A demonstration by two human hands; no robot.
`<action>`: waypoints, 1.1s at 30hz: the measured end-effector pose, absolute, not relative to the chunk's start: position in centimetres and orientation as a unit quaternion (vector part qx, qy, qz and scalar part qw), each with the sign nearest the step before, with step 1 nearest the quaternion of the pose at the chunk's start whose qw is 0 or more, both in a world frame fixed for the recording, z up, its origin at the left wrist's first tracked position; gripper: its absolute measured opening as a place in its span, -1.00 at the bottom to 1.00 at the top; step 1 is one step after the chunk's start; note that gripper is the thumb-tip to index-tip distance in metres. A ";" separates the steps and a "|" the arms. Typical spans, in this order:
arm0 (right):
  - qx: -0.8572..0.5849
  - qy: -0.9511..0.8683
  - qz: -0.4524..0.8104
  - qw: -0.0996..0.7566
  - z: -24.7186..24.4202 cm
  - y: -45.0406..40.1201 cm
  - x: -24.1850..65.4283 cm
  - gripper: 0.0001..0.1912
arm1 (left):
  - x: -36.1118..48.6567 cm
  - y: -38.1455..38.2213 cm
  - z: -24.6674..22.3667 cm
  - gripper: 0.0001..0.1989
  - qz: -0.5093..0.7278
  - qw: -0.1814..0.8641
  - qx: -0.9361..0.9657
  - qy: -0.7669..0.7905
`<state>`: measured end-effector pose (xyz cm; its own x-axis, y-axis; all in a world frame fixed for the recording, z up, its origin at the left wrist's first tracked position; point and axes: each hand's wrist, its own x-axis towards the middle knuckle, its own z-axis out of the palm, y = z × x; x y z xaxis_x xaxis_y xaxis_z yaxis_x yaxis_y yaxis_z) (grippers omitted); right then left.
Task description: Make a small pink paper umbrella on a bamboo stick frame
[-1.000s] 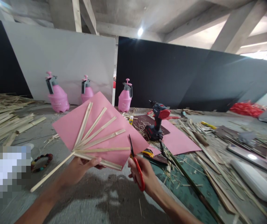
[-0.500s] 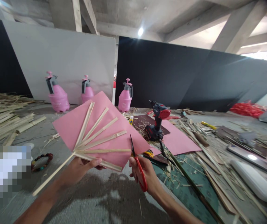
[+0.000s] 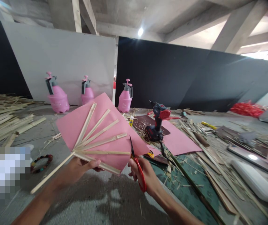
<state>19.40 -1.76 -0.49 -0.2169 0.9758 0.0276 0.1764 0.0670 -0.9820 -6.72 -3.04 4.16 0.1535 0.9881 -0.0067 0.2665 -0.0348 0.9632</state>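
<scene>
My left hand (image 3: 81,168) was clamped round a light, floppy pink paper sheet with stiff, pale bamboo ribs (image 3: 101,137) fanned across it (image 3: 115,147), held out at 11 o'clock. Best grip's the hub — its long stem pointed to 7 o'clock. My right hand (image 3: 146,176) was closed on red-handled scissors (image 3: 138,172), blades at the paper's edge.

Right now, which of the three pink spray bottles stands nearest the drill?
The rightmost bottle, before the black panel; the other two stand before the grey panel.
</scene>
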 end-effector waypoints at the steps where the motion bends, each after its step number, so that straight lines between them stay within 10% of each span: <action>1: -0.474 -0.608 0.492 0.405 -0.6 -1.7 19.4 -0.39 | -6.8 -3.0 4.2 -0.79 0.383 0.466 0.607 0.517; 33: -0.478 -0.591 0.492 0.424 -1.1 -1.7 19.4 -0.33 | -7.7 -2.6 4.0 -0.65 0.321 0.482 0.630 0.518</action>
